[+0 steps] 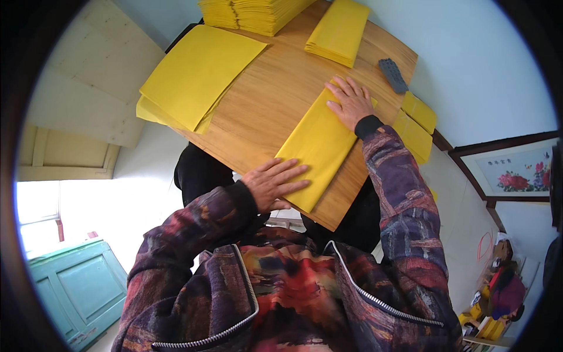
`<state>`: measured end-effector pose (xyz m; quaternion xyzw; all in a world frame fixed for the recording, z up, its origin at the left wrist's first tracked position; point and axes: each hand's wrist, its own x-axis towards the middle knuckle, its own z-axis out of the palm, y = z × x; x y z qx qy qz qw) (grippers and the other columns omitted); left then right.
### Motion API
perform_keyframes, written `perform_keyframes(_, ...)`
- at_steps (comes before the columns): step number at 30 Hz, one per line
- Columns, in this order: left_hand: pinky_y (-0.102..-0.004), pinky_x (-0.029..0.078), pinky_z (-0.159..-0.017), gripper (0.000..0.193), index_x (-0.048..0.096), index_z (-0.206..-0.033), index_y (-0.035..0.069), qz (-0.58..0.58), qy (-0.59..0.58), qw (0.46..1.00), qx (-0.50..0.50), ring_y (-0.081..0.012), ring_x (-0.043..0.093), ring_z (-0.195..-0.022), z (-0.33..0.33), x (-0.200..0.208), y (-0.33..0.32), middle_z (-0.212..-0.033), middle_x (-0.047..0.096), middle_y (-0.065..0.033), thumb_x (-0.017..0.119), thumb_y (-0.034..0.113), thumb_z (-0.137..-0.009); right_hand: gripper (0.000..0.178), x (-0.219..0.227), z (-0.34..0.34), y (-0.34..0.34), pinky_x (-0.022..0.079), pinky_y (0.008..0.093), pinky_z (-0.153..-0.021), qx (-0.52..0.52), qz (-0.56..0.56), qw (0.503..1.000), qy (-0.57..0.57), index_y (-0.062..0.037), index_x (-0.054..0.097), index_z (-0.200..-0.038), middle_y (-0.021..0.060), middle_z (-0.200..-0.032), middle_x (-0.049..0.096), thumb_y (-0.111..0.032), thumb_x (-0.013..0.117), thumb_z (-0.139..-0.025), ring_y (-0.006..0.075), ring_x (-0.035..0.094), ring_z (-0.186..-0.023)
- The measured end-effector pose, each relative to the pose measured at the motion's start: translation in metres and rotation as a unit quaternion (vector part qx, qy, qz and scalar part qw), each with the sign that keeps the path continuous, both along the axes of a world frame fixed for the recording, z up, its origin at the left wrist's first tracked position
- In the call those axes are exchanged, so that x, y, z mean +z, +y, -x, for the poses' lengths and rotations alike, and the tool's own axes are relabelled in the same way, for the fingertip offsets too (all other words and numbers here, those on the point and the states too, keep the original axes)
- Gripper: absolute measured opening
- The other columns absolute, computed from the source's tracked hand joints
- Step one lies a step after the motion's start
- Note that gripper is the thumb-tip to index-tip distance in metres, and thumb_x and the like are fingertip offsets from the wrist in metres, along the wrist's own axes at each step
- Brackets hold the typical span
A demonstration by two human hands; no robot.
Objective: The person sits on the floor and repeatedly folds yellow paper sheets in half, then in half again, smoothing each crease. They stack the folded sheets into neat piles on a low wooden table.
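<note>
A folded sheet of yellow paper (319, 146) lies slantwise on the wooden table (258, 105), close to its near right edge. My left hand (274, 182) rests flat on the near left end of this sheet, fingers spread. At the far right end, my right hand (352, 101) presses on the paper with its fingers apart. Neither hand grasps anything. To the left, larger flat yellow sheets (202, 73) lie stacked, partly over the table's left edge. A smaller pile of folded yellow paper (338, 32) sits at the far side.
A tall stack of yellow paper (252, 14) stands at the back. A dark grey object (393, 75) lies near the right edge. Yellow bundles (417, 126) sit beyond that edge. A framed flower picture (513, 167) is at the right, a turquoise cabinet (79, 293) at the lower left.
</note>
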<state>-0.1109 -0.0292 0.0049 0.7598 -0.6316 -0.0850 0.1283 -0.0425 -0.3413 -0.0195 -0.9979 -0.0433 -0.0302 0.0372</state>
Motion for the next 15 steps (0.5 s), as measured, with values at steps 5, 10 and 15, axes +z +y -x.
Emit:
perform_keyframes(5, -0.0446, 0.028, -0.108, 0.064, 0.037, -0.139, 0.008, 0.037, 0.119, 0.991, 0.052, -0.0284, 0.036, -0.133, 0.016, 0.014, 0.042, -0.145, 0.036, -0.0092, 0.060, 0.026, -0.082, 0.052, 0.003, 0.000, 0.000, 0.014, 0.0549, -0.110, 0.001, -0.012, 1.000, 0.021, -0.0279, 0.036, -0.141, -0.0015, -0.151, 0.025, -0.049, 0.040, -0.093, 0.0246, 0.018, -0.140)
perform_keyframes(10, -0.0438, 0.039, -0.097, 0.044, 0.051, -0.124, 0.003, 0.160, 0.096, 0.954, 0.233, -0.0338, 0.049, -0.116, 0.001, 0.008, 0.031, -0.130, 0.050, -0.0158, 0.058, 0.012, -0.081, 0.053, 0.017, 0.001, 0.005, 0.013, 0.0566, -0.110, -0.028, -0.039, 0.998, 0.042, -0.0270, 0.036, -0.140, -0.0004, -0.151, 0.026, -0.050, 0.039, -0.093, 0.0260, 0.018, -0.140)
perform_keyframes(15, -0.0411, 0.042, -0.094, 0.038, 0.054, -0.119, 0.002, 0.192, 0.121, 0.943, 0.243, -0.0349, 0.051, -0.114, -0.002, -0.001, 0.025, -0.126, 0.053, -0.0163, 0.058, 0.009, -0.082, 0.049, 0.033, 0.032, 0.002, 0.021, 0.0562, -0.106, -0.048, -0.132, 0.978, -0.155, -0.0153, 0.045, -0.133, 0.0075, -0.140, 0.041, -0.042, 0.047, -0.092, 0.0313, 0.031, -0.133)
